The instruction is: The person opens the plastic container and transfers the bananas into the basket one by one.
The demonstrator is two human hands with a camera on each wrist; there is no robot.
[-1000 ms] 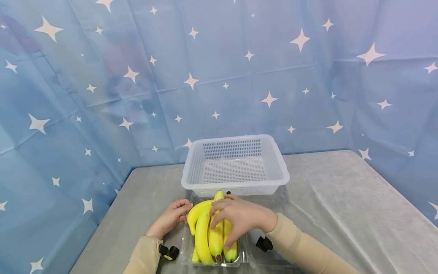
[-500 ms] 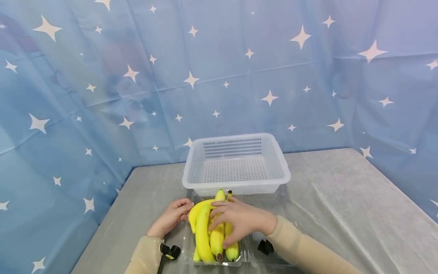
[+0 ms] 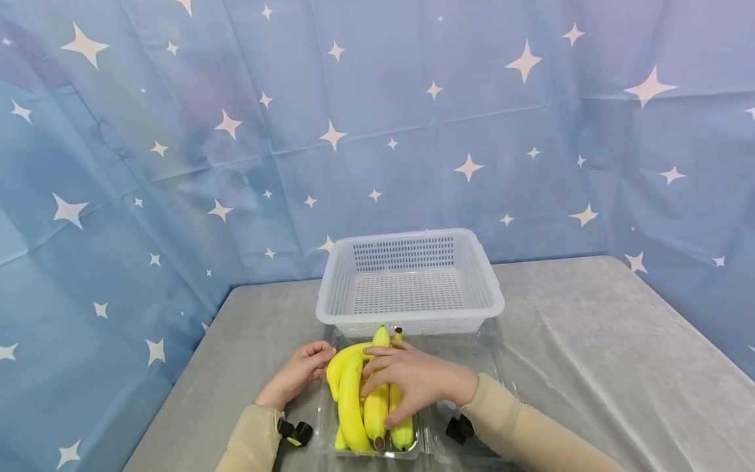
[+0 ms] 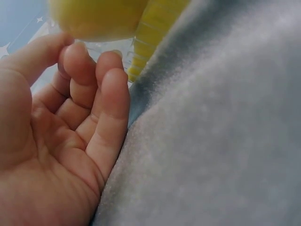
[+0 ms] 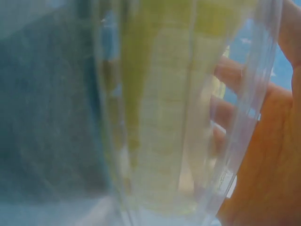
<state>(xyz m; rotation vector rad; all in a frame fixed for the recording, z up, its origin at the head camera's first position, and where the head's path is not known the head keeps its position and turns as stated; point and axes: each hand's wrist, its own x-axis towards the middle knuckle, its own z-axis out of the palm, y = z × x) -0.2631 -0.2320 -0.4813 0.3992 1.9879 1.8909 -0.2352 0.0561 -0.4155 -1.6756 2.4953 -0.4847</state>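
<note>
Several yellow bananas lie in a clear plastic clamshell box [image 3: 420, 444] in the head view. My right hand [image 3: 413, 379] reaches over them and grips a middle banana [image 3: 376, 416], fingers on its left side and thumb on its right. At the box's far left corner, my left hand [image 3: 301, 370] pinches the edge between thumb and curled fingertips. From the left wrist, the left hand [image 4: 70, 103] shows just below a yellow banana [image 4: 101, 19]. Clear plastic fills much of the right wrist view, with my right hand [image 5: 268, 141] partly behind it.
A white perforated plastic basket [image 3: 409, 317] stands directly behind the box, with nothing visible inside. The box's clear lid [image 3: 439, 442] spreads to the right under my right wrist. Grey cloth [image 3: 572, 367] covers the table, and a blue starry curtain [image 3: 401, 170] hangs behind.
The head view has shifted slightly. Both hands keep nearly the same places, and the right fingers have closed a little more around the banana.
</note>
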